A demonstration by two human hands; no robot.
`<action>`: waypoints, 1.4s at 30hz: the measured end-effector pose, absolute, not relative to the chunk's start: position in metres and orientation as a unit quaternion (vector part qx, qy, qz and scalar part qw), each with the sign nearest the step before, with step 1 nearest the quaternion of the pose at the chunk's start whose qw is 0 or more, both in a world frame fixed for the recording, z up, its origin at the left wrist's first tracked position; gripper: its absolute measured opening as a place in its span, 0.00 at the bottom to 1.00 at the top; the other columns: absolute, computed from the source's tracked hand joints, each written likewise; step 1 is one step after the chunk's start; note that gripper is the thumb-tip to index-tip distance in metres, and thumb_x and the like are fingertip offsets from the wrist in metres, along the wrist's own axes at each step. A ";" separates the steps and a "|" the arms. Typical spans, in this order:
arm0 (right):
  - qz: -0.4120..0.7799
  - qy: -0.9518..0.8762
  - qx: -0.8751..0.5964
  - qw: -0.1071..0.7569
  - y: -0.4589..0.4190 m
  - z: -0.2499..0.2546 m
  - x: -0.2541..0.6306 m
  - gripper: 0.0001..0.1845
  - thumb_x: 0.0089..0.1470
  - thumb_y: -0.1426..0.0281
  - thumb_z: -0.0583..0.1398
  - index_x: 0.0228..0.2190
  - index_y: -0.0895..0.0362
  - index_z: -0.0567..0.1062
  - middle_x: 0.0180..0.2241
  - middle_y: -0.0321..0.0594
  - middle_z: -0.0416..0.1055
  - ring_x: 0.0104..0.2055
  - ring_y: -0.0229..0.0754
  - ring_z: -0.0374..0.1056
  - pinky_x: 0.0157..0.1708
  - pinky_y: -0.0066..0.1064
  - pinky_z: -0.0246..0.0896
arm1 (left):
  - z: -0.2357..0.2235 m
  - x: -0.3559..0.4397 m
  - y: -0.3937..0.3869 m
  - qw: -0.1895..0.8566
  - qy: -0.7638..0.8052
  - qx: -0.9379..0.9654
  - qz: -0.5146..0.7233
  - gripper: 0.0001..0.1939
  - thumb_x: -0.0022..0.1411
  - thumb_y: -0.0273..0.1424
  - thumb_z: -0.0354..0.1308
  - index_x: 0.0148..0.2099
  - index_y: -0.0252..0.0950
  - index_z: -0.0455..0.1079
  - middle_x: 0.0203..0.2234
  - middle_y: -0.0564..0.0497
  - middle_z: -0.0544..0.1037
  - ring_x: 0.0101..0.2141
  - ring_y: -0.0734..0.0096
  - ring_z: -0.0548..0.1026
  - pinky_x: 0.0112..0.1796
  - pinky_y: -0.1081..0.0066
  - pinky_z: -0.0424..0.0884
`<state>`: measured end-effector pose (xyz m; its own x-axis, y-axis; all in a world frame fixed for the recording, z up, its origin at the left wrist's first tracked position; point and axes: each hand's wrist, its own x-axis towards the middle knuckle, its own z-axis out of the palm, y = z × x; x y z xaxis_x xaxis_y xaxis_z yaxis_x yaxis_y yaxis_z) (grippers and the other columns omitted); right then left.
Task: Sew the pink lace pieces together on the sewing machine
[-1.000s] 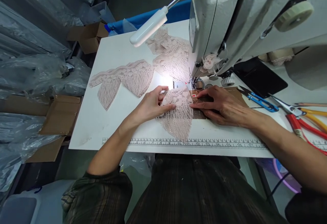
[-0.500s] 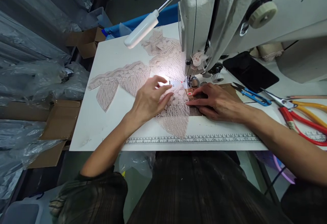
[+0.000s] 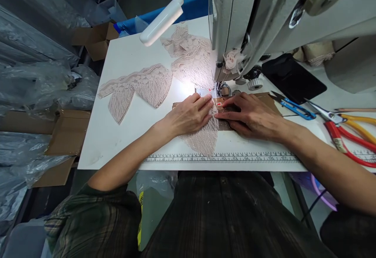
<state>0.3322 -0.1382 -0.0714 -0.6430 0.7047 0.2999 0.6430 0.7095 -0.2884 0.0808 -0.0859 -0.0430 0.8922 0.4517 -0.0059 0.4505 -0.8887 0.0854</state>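
Observation:
Under the needle of the sewing machine (image 3: pixel 227 22) lies a pale pink lace piece (image 3: pixel 202 142), its pointed end toward the front edge. My left hand (image 3: pixel 192 113) rests flat on this lace, fingers stretched toward the presser foot (image 3: pixel 219 89). To the right of the foot, my right hand (image 3: pixel 249 115) presses with extended fingers on the lace's right edge and a brown plate (image 3: pixel 225 124). More lace (image 3: pixel 194 62) lies behind the needle, and a separate lace piece (image 3: pixel 141 83) is spread out on the left. The left fingers partly cover the lace.
A white lamp (image 3: pixel 161 20) hangs over the table's far side. On the right lie a black phone (image 3: pixel 293 77), blue thread snips (image 3: pixel 298 109) and red-and-yellow-handled pliers (image 3: pixel 337 128). A ruler strip (image 3: pixel 235 158) runs along the front edge; cardboard boxes (image 3: pixel 69 132) stand left.
My left hand has come down and moved right onto the lace, its fingers now flatter and nearer the presser foot. My right hand stays in nearly the same place. The view has shifted slightly.

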 end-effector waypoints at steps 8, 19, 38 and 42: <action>0.052 -0.909 -0.375 0.173 -0.140 -0.067 0.330 0.19 0.67 0.67 0.53 0.53 0.47 0.78 0.51 0.48 0.69 0.52 0.52 0.62 0.51 0.49 0.63 | -0.050 0.080 -0.089 0.004 0.278 0.960 0.027 0.21 0.76 0.36 0.42 0.62 0.33 0.66 0.62 0.35 0.69 0.49 0.51 0.70 0.49 0.52 0.64; 0.043 -0.891 -0.412 0.182 -0.135 -0.074 0.332 0.19 0.67 0.65 0.52 0.53 0.51 0.76 0.52 0.50 0.70 0.53 0.52 0.64 0.50 0.48 0.65 | -0.054 0.085 -0.059 0.049 0.243 0.966 0.074 0.22 0.73 0.39 0.46 0.62 0.35 0.67 0.66 0.38 0.67 0.55 0.45 0.69 0.56 0.45 0.59; 0.039 -0.885 -0.417 0.205 -0.140 -0.072 0.325 0.17 0.65 0.69 0.54 0.51 0.52 0.77 0.50 0.50 0.71 0.50 0.52 0.64 0.49 0.47 0.65 | -0.064 0.076 -0.052 0.037 0.216 0.969 0.116 0.22 0.74 0.39 0.47 0.64 0.37 0.67 0.65 0.40 0.69 0.55 0.48 0.73 0.55 0.44 0.63; 0.048 -0.882 -0.419 0.210 -0.141 -0.073 0.325 0.16 0.64 0.69 0.56 0.51 0.52 0.78 0.49 0.49 0.71 0.50 0.53 0.64 0.49 0.46 0.64 | -0.066 0.076 -0.051 0.026 0.209 0.969 0.126 0.22 0.74 0.39 0.46 0.63 0.36 0.67 0.65 0.41 0.69 0.54 0.49 0.73 0.55 0.45 0.64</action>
